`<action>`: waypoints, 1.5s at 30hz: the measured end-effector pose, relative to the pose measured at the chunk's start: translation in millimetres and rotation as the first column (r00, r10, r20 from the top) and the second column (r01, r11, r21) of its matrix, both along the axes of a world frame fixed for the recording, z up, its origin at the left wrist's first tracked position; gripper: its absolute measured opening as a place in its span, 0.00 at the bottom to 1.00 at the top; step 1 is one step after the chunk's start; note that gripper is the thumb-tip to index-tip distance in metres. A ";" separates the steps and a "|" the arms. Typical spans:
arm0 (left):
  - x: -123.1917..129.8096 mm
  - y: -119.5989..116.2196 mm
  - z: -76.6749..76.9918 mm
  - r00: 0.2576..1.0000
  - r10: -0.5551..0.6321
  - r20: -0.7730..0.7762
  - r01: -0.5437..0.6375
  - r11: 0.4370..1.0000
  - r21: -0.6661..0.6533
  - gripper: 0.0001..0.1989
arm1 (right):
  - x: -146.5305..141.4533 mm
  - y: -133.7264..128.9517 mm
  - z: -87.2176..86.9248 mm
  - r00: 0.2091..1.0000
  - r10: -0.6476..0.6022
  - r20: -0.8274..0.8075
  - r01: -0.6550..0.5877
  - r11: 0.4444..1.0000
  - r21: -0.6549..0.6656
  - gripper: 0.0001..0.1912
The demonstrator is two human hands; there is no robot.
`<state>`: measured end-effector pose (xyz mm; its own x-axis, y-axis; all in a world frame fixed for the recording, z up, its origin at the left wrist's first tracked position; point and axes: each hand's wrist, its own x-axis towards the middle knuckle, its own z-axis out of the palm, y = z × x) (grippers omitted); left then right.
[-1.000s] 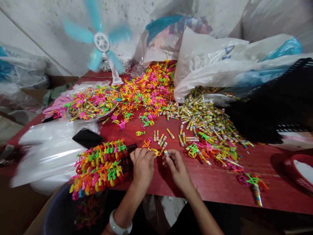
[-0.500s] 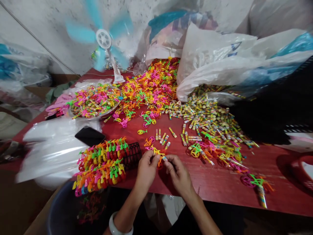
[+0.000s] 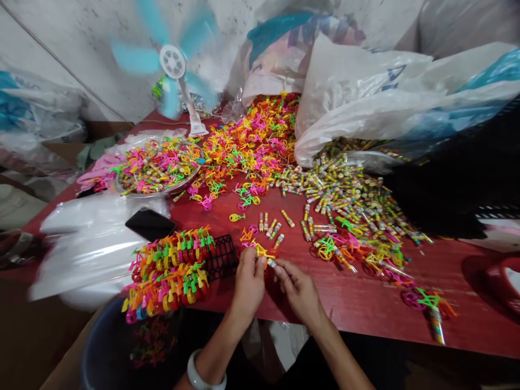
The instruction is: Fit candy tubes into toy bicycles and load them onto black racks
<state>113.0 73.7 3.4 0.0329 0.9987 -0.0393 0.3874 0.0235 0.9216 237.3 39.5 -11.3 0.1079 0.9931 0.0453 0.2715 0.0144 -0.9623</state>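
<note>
My left hand (image 3: 249, 281) is closed in a pinch, apparently on a small yellow plastic toy piece (image 3: 265, 252) that shows past its fingertips. Close beside it, my right hand (image 3: 298, 287) pinches a small tube, whose pale end (image 3: 271, 262) points at the left fingers. Fingers hide much of both parts, and I cannot tell whether they are joined. Just beyond the hands lie several loose candy-filled tubes (image 3: 278, 240) and a few plastic pieces (image 3: 248, 234). Left of my left hand stands a black rack (image 3: 224, 257) filled with rows of bright plastic toys (image 3: 170, 271).
Heaps of plastic pieces (image 3: 260, 141) and filled tubes (image 3: 345, 184) cover the back of the red table (image 3: 365, 303). A full bowl (image 3: 162, 192), a phone (image 3: 150, 223) and a spinning fan (image 3: 174, 62) are at left. White sacks (image 3: 357, 92) stand behind. A blue tub (image 3: 95, 346) sits below.
My hands remain together at nearly the same spot, with the fingers shifted slightly around the small parts. The whole view has moved a little.
</note>
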 end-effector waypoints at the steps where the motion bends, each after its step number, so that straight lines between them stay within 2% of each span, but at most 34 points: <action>1: 0.1 0.3 -1.0 1.000 0.008 0.007 -0.008 1.000 -0.012 0.06 | -0.6 0.0 -2.3 1.000 0.005 0.016 -0.006 1.000 0.027 0.15; 5: 0.9 -1.2 -7.2 0.998 0.051 -0.020 -0.052 0.998 -0.020 0.06 | -4.6 -4.5 -12.9 0.999 -0.002 0.034 -0.001 0.995 0.098 0.15; 9: 6.1 -6.8 -8.9 0.995 0.017 -0.094 -0.017 1.000 -0.004 0.09 | -7.1 -14.7 -14.6 1.000 0.010 0.000 -0.010 0.999 0.043 0.16; 12: 13.6 -6.0 -1.6 0.987 -0.095 -0.132 0.096 0.995 0.004 0.08 | -0.7 -19.8 -10.2 0.998 0.011 -0.058 -0.014 0.999 -0.050 0.16; 14: 16.0 -0.7 4.5 0.969 -0.199 -0.146 0.208 0.977 0.049 0.05 | 13.2 -19.4 -7.0 0.996 -0.075 -0.049 0.072 0.995 -0.065 0.16; 15: 15.1 3.2 6.7 0.962 -0.216 -0.166 0.234 0.968 0.092 0.04 | 23.9 -17.7 -5.5 0.987 -0.162 -0.014 0.162 0.986 -0.034 0.16; 16: 12.7 7.4 7.9 0.960 -0.193 -0.205 0.224 0.964 0.142 0.03 | 36.8 -15.2 -4.0 0.962 -0.269 0.042 0.268 0.963 0.026 0.15; 18: 4.1 15.2 6.5 0.937 -0.050 -0.345 0.131 0.967 0.218 0.05 | 66.1 -8.6 -0.4 0.849 -0.489 0.202 0.448 0.867 0.220 0.15; 20: -6.4 20.1 1.1 0.845 0.065 -0.530 0.062 0.974 0.218 0.08 | 91.2 -1.1 4.0 0.666 -0.642 0.380 0.478 0.758 0.443 0.14; 21: -10.8 20.9 -2.4 0.789 0.075 -0.609 0.056 0.980 0.193 0.09 | 98.6 2.5 6.0 0.572 -0.688 0.446 0.450 0.718 0.531 0.13; 22: -14.1 20.7 -5.8 0.744 0.062 -0.665 0.063 0.985 0.162 0.09 | 101.2 6.0 7.4 0.506 -0.706 0.495 0.400 0.701 0.591 0.12; 23: -16.0 19.6 -8.7 0.719 0.043 -0.694 0.072 0.988 0.136 0.10 | 98.5 9.5 8.0 0.481 -0.699 0.529 0.334 0.704 0.627 0.13; 25: -16.5 16.2 -12.6 0.721 0.023 -0.692 0.074 0.991 0.110 0.12 | 79.6 16.1 5.6 0.533 -0.585 0.612 0.170 0.782 0.600 0.17; 27: -15.1 13.5 -13.8 0.751 0.017 -0.660 0.063 0.993 0.098 0.14 | 51.0 22.1 -0.9 0.591 -0.387 0.708 0.008 0.880 0.475 0.17; 28: -14.8 12.9 -13.6 0.767 0.015 -0.641 0.059 0.994 0.094 0.14 | 37.2 24.9 -4.9 0.596 -0.308 0.742 -0.029 0.915 0.403 0.15; 31: -17.2 14.4 -12.0 0.821 0.017 -0.571 0.044 0.995 0.093 0.10 | 11.6 31.3 -15.6 0.580 -0.217 0.785 0.004 0.965 0.264 0.11; 35: -21.9 18.1 -10.5 0.926 -0.028 -0.376 0.044 0.998 0.034 0.04 | 15.2 33.4 -20.9 0.590 -0.188 0.785 0.068 0.981 0.183 0.10; 38: -18.9 18.6 -10.9 0.972 -0.049 -0.229 0.050 0.999 -0.004 0.03 | 21.8 37.6 -19.7 0.627 -0.208 0.751 0.115 0.978 0.175 0.11; 42: -11.6 17.1 -9.8 0.988 -0.071 -0.139 0.069 0.997 -0.017 0.06 | 18.4 54.5 -18.5 0.600 -0.283 0.748 0.203 0.959 0.199 0.14; 43: -11.1 16.8 -8.7 0.991 -0.073 -0.112 0.071 0.997 -0.020 0.07 | 17.0 58.3 -19.0 0.616 -0.286 0.734 0.209 0.958 0.198 0.13; 45: -12.1 16.6 -5.5 0.998 -0.057 -0.018 0.056 0.998 -0.043 0.07 | 15.0 60.5 -20.8 0.710 -0.284 0.645 0.217 0.959 0.183 0.10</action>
